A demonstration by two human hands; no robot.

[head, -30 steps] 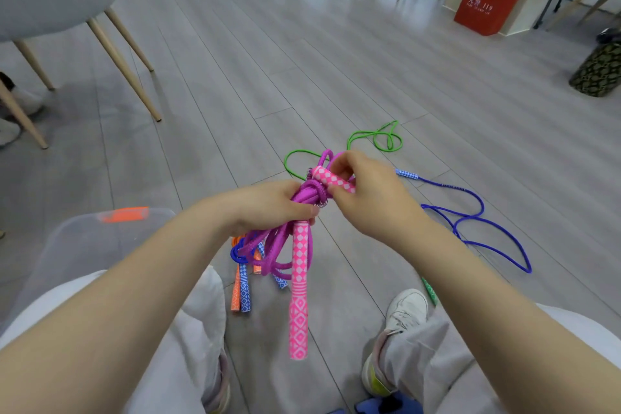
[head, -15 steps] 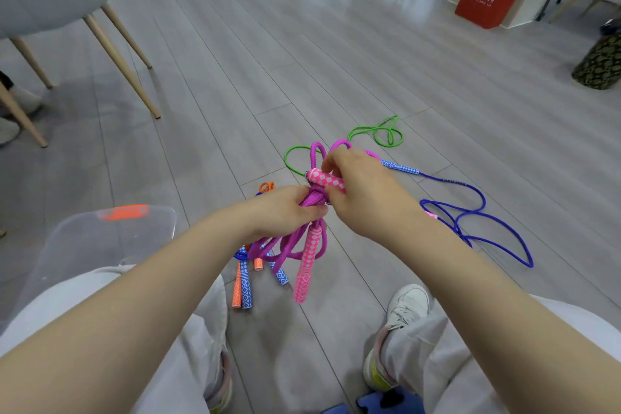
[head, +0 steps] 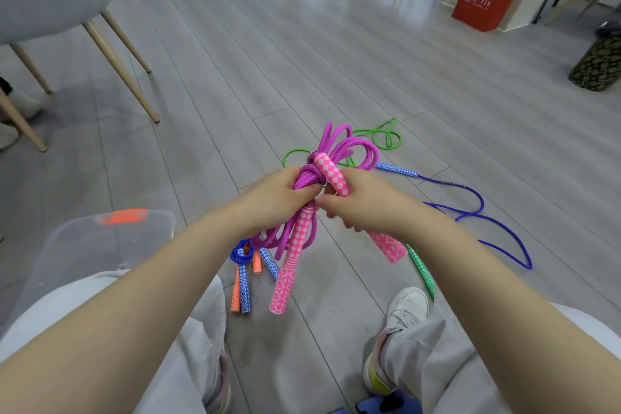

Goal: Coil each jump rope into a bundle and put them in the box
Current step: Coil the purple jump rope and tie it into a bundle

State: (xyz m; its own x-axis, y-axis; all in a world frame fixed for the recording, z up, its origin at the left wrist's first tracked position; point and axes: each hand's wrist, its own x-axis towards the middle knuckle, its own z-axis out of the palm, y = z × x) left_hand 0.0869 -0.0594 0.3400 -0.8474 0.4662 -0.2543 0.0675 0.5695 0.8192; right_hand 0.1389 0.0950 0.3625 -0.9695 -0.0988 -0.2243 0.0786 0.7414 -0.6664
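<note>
The purple jump rope (head: 304, 178) is bunched in coils held above the floor (head: 268, 44); the left hand (head: 274, 198) is clenched around its middle; the right hand (head: 361, 205) grips one pink handle (head: 331, 175), which slants up and away to the left; the other pink handle (head: 290, 262) hangs downward toward the person; the clear box (head: 84, 245) sits at lower left, contents not discernible; loose green rope (head: 379, 136) and blue rope (head: 470, 205) lie beyond.
</note>
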